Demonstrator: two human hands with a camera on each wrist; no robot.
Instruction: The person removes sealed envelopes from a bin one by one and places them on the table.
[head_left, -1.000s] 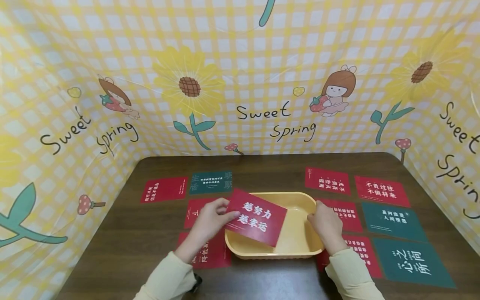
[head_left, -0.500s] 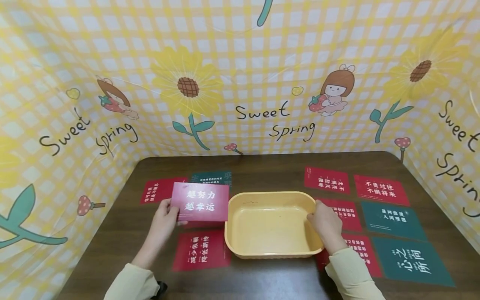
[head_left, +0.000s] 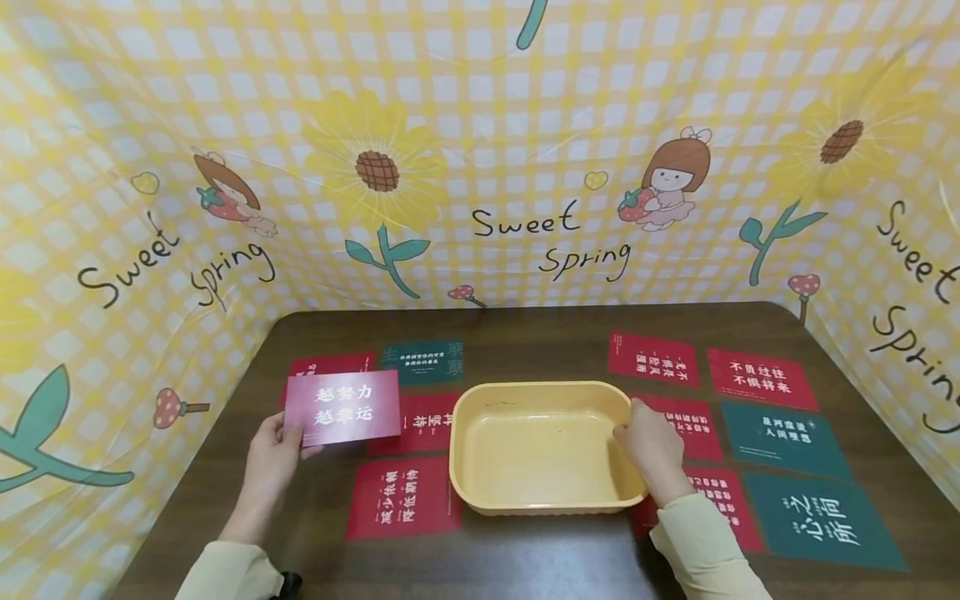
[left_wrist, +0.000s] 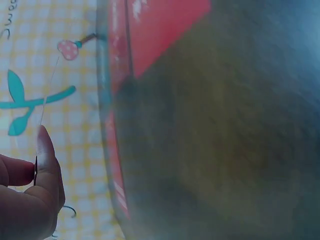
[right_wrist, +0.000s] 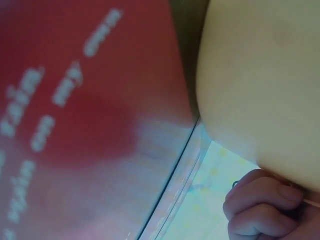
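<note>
My left hand [head_left: 272, 457] pinches a red card [head_left: 345, 408] with white Chinese lettering by its lower left corner. Glare turns that card pinkish, and it is raised above the table at the left, partly covering another red card [head_left: 330, 363]. In the left wrist view the thumb and fingers of the left hand [left_wrist: 40, 185] meet on the card's thin edge. My right hand [head_left: 654, 446] grips the right rim of a yellow plastic tray [head_left: 540, 505], which has no card in it. Curled fingers of the right hand [right_wrist: 265, 205] show at the tray's rim in the right wrist view.
Left of the tray lie a green card [head_left: 422, 362] and red cards, one lettered vertically [head_left: 405, 498]. On the right are more red cards [head_left: 761, 379] and green cards [head_left: 828, 521]. Brown table [head_left: 555, 554] meets a yellow checked cloth [head_left: 525, 275] behind and at both sides.
My left hand has carried the red card from over the tray to the left, and the card has turned level. The right hand and tray have stayed in place.
</note>
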